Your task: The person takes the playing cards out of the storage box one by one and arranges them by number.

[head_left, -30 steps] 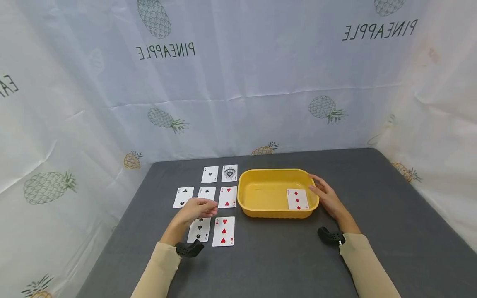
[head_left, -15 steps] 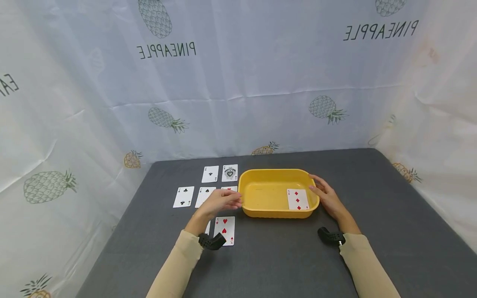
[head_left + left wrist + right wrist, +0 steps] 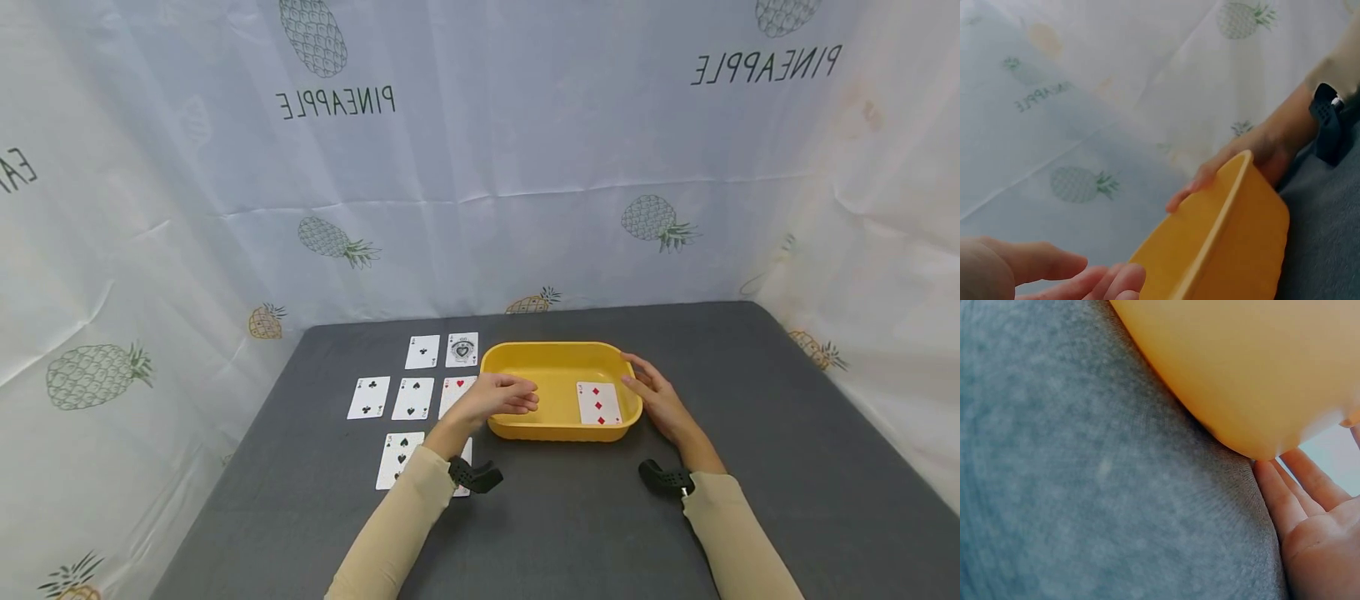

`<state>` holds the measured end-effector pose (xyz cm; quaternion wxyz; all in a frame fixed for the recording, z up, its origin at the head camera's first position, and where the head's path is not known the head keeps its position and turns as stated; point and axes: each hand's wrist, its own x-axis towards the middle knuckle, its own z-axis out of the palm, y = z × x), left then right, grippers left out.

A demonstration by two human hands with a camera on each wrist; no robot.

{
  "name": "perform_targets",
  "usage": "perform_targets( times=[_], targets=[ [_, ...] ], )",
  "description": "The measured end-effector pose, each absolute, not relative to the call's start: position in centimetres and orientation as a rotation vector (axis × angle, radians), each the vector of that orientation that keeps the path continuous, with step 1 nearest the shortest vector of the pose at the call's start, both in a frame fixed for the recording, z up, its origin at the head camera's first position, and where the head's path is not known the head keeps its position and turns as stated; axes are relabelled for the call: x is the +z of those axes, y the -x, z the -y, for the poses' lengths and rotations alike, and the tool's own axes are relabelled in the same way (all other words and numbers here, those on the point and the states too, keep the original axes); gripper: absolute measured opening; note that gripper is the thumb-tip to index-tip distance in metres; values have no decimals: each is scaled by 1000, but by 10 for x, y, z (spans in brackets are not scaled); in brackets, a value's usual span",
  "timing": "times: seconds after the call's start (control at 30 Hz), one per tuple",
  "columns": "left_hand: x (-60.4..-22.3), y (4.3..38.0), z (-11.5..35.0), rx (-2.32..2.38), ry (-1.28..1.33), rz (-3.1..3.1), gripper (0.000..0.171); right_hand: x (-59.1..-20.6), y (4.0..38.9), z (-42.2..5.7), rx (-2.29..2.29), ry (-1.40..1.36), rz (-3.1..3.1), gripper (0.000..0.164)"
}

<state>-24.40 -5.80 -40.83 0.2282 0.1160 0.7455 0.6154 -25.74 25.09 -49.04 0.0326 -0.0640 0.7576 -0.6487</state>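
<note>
The yellow tray [image 3: 555,362] lies on the dark table with a three of diamonds [image 3: 598,403] inside, near its right end. My right hand [image 3: 663,404] grips the tray's right rim, and in the right wrist view its fingers [image 3: 1285,494] meet the tray's outer wall. Over the tray's left part hovers my left hand [image 3: 501,398], nothing between its thumb and loosely bent fingers. The left wrist view shows the left thumb [image 3: 1047,261] apart from the fingertips beside the tray wall [image 3: 1241,244]. My left arm partly covers the two of hearts [image 3: 454,390] and three of hearts [image 3: 466,454].
Left of the tray, face-up playing cards form rows: ace of clubs [image 3: 422,352] and an ornate ace [image 3: 461,350] at the back, two of clubs [image 3: 368,398] and two of spades [image 3: 412,398] in the middle, three of spades [image 3: 397,457] in front. Pineapple-print cloth [image 3: 480,150] surrounds the table.
My left hand has moved right, from above the cards across the tray's left rim, uncovering the spade cards and covering most of the three of hearts. The right hand and tray stay in place.
</note>
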Motion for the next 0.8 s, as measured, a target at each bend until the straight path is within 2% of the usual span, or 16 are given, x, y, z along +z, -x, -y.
perform_targets(
  times=[0.27, 0.8],
  targets=[
    [-414, 252, 25, 1694, -251, -2001, 38, -490, 258, -251, -2004, 176, -2331, 62],
    [-431, 266, -23, 1669, 161, -1999, 31, -489, 257, -250, -1975, 160, -2345, 62]
  ],
)
